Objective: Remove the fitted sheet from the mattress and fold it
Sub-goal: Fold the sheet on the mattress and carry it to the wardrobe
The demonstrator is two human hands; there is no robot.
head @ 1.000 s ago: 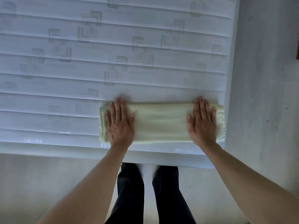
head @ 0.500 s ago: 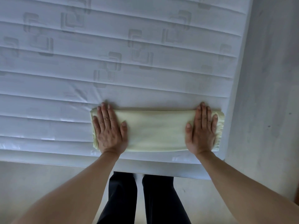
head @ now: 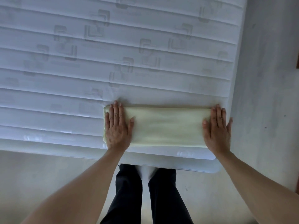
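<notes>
1. Right now the pale yellow fitted sheet (head: 166, 126), already folded into a long flat rectangular band, lies on the white quilted mattress (head: 145, 62) near its front edge, at the right-hand corner, directly in front of you.
2. Its long axis runs left to right, parallel to the mattress's near edge; its short sides point toward the far side of the bed and back toward your legs.
3. Your left hand (head: 117, 126) lies flat on the band's left end, fingers straight and spread, pointing away from you. This grip holds nothing; it only presses the cloth down.
4. Your right hand (head: 216, 128) lies flat on the right end in the same way, palm down, fingers extended, gripping nothing. Its outer edge sits just beside the mattress's right edge.
5. Both hands are equally close to the sheet, one on each end, with a bare stretch of cloth between them.
6. Judging from this layout, one further fold would bring one short end across to the other, along the long axis, so either hand could lift its end.
7. Pale flooring (head: 48, 175) shows below the mattress, and your dark trousers (head: 145, 199) stand against its front edge.
</notes>
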